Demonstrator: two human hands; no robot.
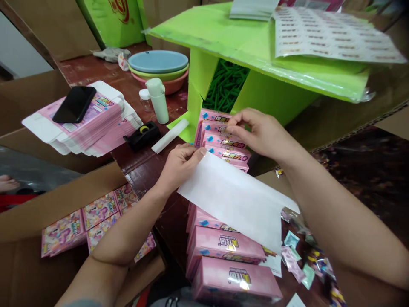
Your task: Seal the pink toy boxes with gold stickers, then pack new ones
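Observation:
Between thumb and fingers my left hand (182, 164) grips the corner of a white sheet of paper (234, 194), its visible side blank. The sheet slants across a row of pink printed boxes (230, 243) and covers the middle ones. My right hand (255, 131) is at the far part of the row, thumb and index finger pinched at the top edge of a pink box (228, 140). Whatever is between those fingertips is too small to make out. The nearest boxes lie in front of me with their printed sides up.
A green box (198, 81) holding green filler, with a label sheet (319, 36) on top, stands behind the row. Leftward are a tape dispenser (142, 135), mint bottle (158, 100), stacked basins (159, 62), flattened cartons with a phone (75, 103), and a carton (19, 251) of boxes.

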